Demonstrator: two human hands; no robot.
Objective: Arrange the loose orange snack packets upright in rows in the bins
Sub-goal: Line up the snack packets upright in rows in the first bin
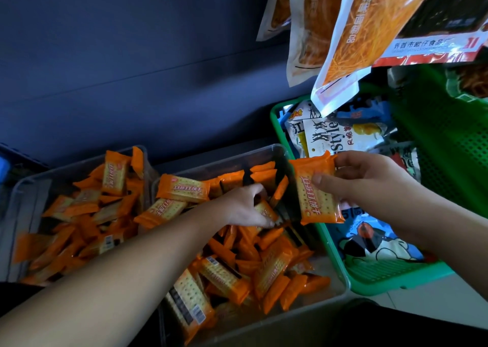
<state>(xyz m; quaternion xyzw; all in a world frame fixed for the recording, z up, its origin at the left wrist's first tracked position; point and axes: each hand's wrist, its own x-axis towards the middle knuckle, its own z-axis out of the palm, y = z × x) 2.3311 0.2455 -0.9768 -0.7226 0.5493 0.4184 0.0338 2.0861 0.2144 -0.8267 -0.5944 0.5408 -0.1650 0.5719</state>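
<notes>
Right hand grip pinching orange packet over green basket; left hand grip pressed around packet in clear bin.

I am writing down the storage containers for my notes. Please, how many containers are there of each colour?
Clear plastic bins: 2 (left bin, middle bin)
Green basket: 1; whether the green mesh behind it is a second basket I cannot tell
Total: 3

Glossy foil packets — clear plastic bins — perforated green basket.
</notes>
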